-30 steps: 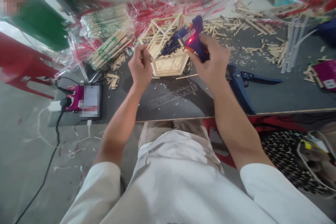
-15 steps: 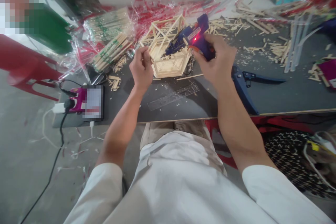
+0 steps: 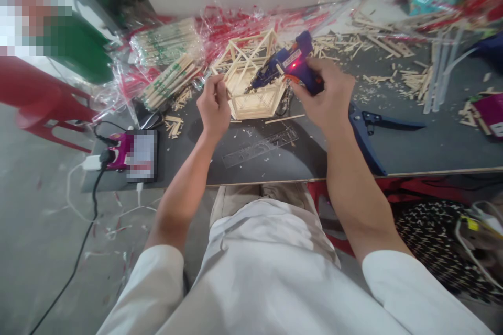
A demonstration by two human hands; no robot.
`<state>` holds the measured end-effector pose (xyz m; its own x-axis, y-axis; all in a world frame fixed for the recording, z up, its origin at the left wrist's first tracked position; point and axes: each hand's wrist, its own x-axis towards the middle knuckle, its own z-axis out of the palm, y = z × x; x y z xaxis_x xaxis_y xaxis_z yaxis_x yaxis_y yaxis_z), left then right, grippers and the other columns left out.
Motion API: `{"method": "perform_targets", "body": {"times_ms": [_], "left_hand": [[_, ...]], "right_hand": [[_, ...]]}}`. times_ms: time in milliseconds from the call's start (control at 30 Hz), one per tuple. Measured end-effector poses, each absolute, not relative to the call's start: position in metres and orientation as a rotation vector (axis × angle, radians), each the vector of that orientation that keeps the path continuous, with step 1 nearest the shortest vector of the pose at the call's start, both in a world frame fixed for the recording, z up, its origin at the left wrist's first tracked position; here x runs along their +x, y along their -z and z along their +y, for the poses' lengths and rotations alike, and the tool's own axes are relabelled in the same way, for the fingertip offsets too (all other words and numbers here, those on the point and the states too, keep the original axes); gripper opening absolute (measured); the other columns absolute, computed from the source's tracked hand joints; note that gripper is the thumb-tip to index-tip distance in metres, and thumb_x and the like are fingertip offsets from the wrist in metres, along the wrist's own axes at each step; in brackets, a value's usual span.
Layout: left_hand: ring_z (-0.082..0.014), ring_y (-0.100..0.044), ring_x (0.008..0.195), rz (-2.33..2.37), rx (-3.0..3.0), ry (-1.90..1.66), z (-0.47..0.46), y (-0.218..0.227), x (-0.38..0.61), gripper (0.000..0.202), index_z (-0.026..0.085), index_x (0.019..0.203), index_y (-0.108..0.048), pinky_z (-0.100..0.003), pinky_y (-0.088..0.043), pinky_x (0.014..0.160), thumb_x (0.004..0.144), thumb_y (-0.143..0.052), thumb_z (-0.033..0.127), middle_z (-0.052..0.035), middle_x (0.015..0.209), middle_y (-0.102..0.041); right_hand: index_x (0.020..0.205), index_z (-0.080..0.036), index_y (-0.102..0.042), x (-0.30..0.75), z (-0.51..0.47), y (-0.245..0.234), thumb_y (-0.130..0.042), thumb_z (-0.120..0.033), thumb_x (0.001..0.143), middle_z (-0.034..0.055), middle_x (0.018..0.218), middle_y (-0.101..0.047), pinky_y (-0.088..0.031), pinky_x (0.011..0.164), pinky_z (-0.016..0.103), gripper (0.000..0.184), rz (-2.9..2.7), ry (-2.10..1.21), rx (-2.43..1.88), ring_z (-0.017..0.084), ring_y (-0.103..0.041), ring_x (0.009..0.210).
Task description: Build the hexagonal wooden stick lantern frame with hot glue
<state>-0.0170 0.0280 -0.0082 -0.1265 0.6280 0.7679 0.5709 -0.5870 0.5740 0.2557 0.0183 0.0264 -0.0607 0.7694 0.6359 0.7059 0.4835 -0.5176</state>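
My right hand (image 3: 329,93) is wrapped around a blue hot glue gun (image 3: 302,65) with a red light glowing on its side. The gun's dark nozzle points down and left into a frame of thin wooden sticks (image 3: 253,110). That frame has a layered, many-sided base and crossed sticks rising at the back. At its left edge, my left hand (image 3: 214,104) is closed, with fingertips pinched on the stick frame. Exactly which stick they grip is hidden. A clear plastic ruler (image 3: 261,147) and a loose stick (image 3: 285,119) lie on the table in front.
Blue-handled cutters (image 3: 367,136) lie beside my right forearm. Bundled sticks (image 3: 171,81) and plastic wrappers crowd the back left; glue sticks (image 3: 444,70) and cut pieces lie right. A phone (image 3: 142,156) and power strip (image 3: 118,152) sit near the left edge, cords trailing down.
The whole view has shifted slightly down and right. Both hands, the glue gun and the stick frame keep nearly the same positions relative to each other.
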Motion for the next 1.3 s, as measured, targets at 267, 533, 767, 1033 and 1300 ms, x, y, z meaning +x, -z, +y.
{"method": "perform_targets", "body": {"times_ms": [267,533,767,1033,1300], "left_hand": [[-0.0128,-0.056,0.058,1.452,2.002,-1.836,0.025,0.005,-0.016,0.045,0.028,0.107,-0.065,-0.029,-0.045,0.061,0.109,-0.038,0.064,-0.0006,0.07,-0.062],[-0.0116,-0.056,0.057,1.48,1.979,-1.866,0.024,0.006,-0.017,0.032,0.026,0.106,-0.067,-0.027,-0.044,0.06,0.109,-0.045,0.05,0.0007,0.072,-0.064],[-0.0113,-0.055,0.057,1.424,1.955,-1.886,0.025,0.002,-0.021,0.03,0.025,0.104,-0.067,-0.026,-0.043,0.06,0.109,-0.048,0.048,0.0016,0.068,-0.061],[-0.01,-0.058,0.057,1.364,1.963,-1.883,0.023,-0.001,-0.02,0.03,0.023,0.104,-0.068,-0.025,-0.043,0.06,0.109,-0.049,0.046,0.0019,0.067,-0.064],[-0.0101,-0.057,0.056,1.408,1.954,-1.851,0.024,0.002,-0.019,0.029,0.024,0.106,-0.069,-0.026,-0.043,0.061,0.108,-0.049,0.044,0.001,0.07,-0.067]], "right_hand": [[0.118,-0.031,-0.066,0.254,0.018,-0.024,-0.064,-0.06,0.09,0.0116,0.118,-0.076,-0.062,0.094,0.052,0.041,-1.769,-0.043,-1.246,0.034,-0.074,0.109],[0.115,-0.028,-0.06,0.266,0.035,-0.006,-0.065,-0.073,0.084,0.0058,0.089,-0.07,-0.06,0.077,0.048,0.055,-1.61,0.051,-1.196,0.027,-0.07,0.083],[0.093,-0.03,-0.058,0.28,0.041,-0.011,-0.068,-0.077,0.077,-0.0015,0.066,-0.058,-0.057,0.069,0.047,0.051,-1.59,0.142,-1.23,0.024,-0.059,0.064],[0.094,-0.028,-0.06,0.286,0.039,-0.011,-0.066,-0.046,0.083,0.006,0.08,-0.064,-0.058,0.081,0.048,0.023,-1.692,0.183,-1.338,0.029,-0.066,0.082],[0.099,-0.027,-0.059,0.285,0.035,-0.019,-0.063,-0.036,0.086,0.0087,0.092,-0.067,-0.056,0.088,0.046,0.017,-1.756,0.12,-1.403,0.03,-0.066,0.093]]}}
